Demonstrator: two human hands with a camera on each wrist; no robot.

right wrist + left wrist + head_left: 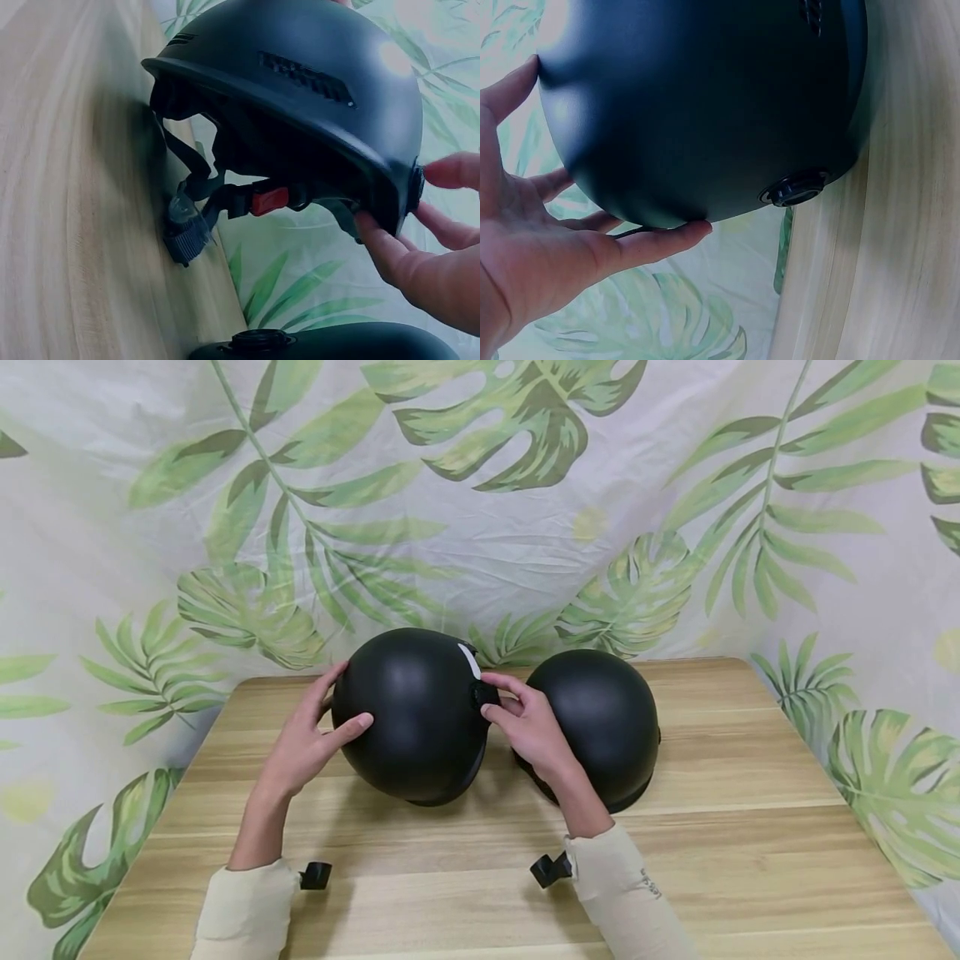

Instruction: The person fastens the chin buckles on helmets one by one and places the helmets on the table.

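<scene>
A matte black helmet (pixel 408 718) is held tilted over the table, its shell facing the head camera. My left hand (pixel 303 739) grips its left side, thumb on the shell and fingers round the far side. With thumb and fingertips, my right hand (pixel 528 727) pinches a small black fitting (pixel 484 694) at the helmet's right edge, beside a white strip (pixel 469 660). The right wrist view shows the inside edge, a chin strap (pixel 187 154), a red buckle (pixel 270 201) and side vents (pixel 307 79). A round black fitting (pixel 796 190) shows in the left wrist view.
A second black helmet (pixel 600 718) rests dome up on the wooden table (pixel 750 877), right behind my right hand and forearm. Black wrist mounts (pixel 551 870) stick out from both sleeves. Leaf-patterned cloth (pixel 480 527) hangs behind the table.
</scene>
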